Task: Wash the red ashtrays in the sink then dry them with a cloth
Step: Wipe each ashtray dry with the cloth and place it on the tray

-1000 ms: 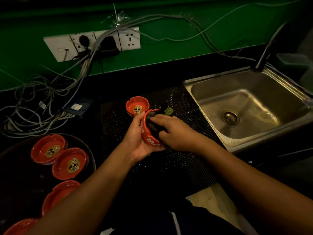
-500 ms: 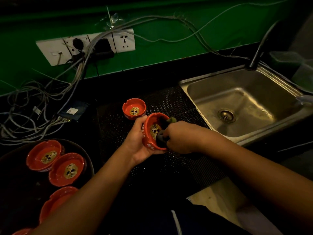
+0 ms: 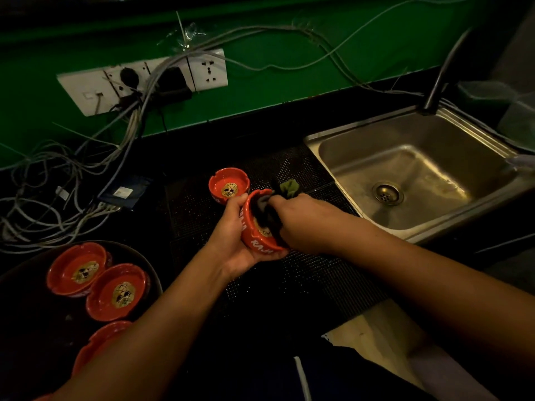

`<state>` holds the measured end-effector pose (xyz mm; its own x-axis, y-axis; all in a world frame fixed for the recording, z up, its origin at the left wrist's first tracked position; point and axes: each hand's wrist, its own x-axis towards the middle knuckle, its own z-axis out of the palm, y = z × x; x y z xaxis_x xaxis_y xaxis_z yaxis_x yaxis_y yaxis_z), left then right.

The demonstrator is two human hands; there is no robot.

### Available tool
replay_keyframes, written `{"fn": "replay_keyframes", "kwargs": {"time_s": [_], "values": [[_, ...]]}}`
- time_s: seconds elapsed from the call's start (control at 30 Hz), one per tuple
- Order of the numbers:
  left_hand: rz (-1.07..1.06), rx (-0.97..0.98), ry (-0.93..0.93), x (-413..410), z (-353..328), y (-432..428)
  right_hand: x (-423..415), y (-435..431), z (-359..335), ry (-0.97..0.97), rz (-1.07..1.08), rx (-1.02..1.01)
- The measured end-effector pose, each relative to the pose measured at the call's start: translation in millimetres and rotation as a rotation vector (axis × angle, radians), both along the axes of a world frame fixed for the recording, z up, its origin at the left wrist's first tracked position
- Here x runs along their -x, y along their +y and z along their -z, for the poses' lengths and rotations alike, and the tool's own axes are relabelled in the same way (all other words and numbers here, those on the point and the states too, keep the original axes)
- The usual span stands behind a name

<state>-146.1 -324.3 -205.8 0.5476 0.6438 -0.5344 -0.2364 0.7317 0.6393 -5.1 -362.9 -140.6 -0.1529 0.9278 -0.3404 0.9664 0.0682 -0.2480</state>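
Here, one tilted red ashtray [image 3: 256,243] gripped in the curled left hand [image 3: 231,238], right hand [image 3: 304,224] pinching one dark cloth [image 3: 265,212] inside it, a second ashtray [image 3: 228,185] at the mat's [image 3: 199,224] far edge, three more ashtrays [image 3: 117,292] in the round tray [image 3: 155,280] at the counter's left edge, five in all.

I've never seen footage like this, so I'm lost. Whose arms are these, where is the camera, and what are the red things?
No machine here: these are a person's two bare arms, filmed by one wide-angle camera worn on their head, looking down at a dark counter. The left hand grips a red ashtray, tilted on its side, while the right hand holds a dark cloth pushed into its bowl. Behind them a second ashtray stands on a black mesh mat. At the left, more ashtrays sit on a dark round tray. The steel sink is at the right, holding no ashtray; wall sockets and tangled cables are at the back left.
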Motion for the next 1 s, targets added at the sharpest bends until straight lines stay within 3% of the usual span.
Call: {"fn": "replay_keyframes", "kwargs": {"time_s": [0.1,0.23,0.37,0.47,0.53,0.63,0.73,0.83,0.93,1.0], "values": [[-0.029,-0.061,0.034,-2.8,-2.9,1.5,3.7,0.8,-1.3,-0.021,0.012,0.111],[-0.069,-0.075,0.002,-4.6,-0.6,0.3,3.1,3.1,-7.1,0.187,0.015,0.233],[-0.138,-0.056,-0.071,-5.5,6.1,-0.7,5.6,2.6,-3.4,0.739,0.237,0.370],[-0.183,-0.041,-0.107,-8.5,5.9,-4.4,9.5,8.0,8.1,1.074,0.440,0.291],[-0.201,-0.028,-0.102,-9.6,0.8,-5.2,9.3,15.1,16.6,1.010,0.426,0.152],[-0.196,-0.058,-0.073,-9.0,0.5,-1.9,8.2,18.5,19.8,0.675,0.206,-0.009],[-0.154,-0.091,-0.036,-1.2,-1.5,5.1,4.8,10.4,17.4,0.446,-0.018,0.119],[-0.109,-0.080,-0.004,4.8,-2.2,7.1,-3.3,11.0,15.1,0.282,0.009,0.102],[-0.077,-0.054,-0.010,2.7,-3.6,6.3,2.2,16.2,9.7,0.277,0.043,-0.087],[-0.065,-0.061,-0.027,3.1,-6.9,7.4,7.1,14.5,8.0,0.374,-0.041,-0.070]]}}
